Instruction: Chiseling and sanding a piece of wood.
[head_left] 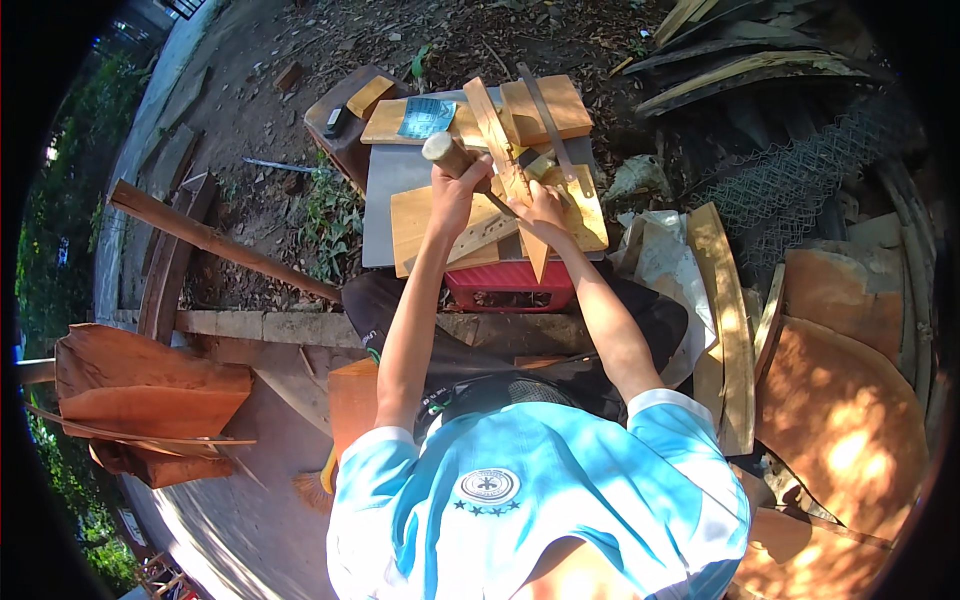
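My left hand [460,190] is wrapped round the thick wooden handle of a chisel [438,149], whose dark blade slants down to the right toward my other hand. A long, narrow wooden strip [486,112] with small notches along it lies slantwise across the work surface, its pointed end toward me. My right hand [543,208] grips this strip, fingers closed at its edge beside the chisel blade. Under both hands are flat light-wood boards [412,218]. Just where the blade's tip meets the wood is partly hidden by my fingers.
A grey-topped low table [380,178] carries more boards, a blue paper [426,117] and a long flat metal blade [543,118]. A red plastic stool [510,285] is at its near side. Wire mesh [790,180] and wood scraps lie right; a wooden pole [220,238] leans left.
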